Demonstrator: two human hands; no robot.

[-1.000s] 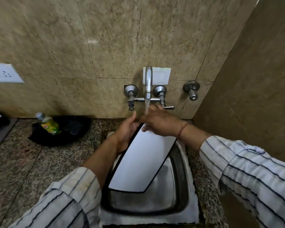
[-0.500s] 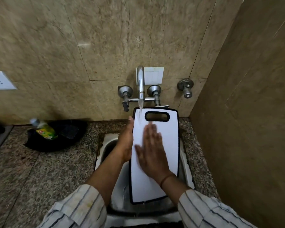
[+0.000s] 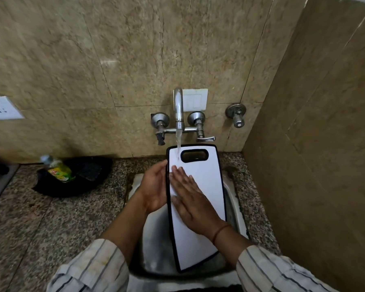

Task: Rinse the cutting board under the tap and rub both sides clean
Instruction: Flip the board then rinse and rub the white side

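Observation:
A white cutting board (image 3: 207, 182) with a black rim and a handle slot at its far end stands lengthwise over the steel sink (image 3: 154, 239). The tap (image 3: 178, 108) runs, and its stream lands on the board's upper left corner beside the slot. My left hand (image 3: 154, 188) grips the board's left edge from the side. My right hand (image 3: 190, 201) lies flat on the white face, fingers spread and pointing toward the tap. The board's underside is hidden.
A green dish-soap bottle (image 3: 58, 168) lies in a black pan (image 3: 76, 175) on the granite counter (image 3: 30, 218) to the left. A side wall (image 3: 314, 165) stands close on the right. A wall valve (image 3: 236, 114) and a switch plate (image 3: 195, 99) sit behind the tap.
The board went from tilted and angled to standing lengthwise under the stream. My right hand moved from its top end to flat on the face, then slid up toward the tap.

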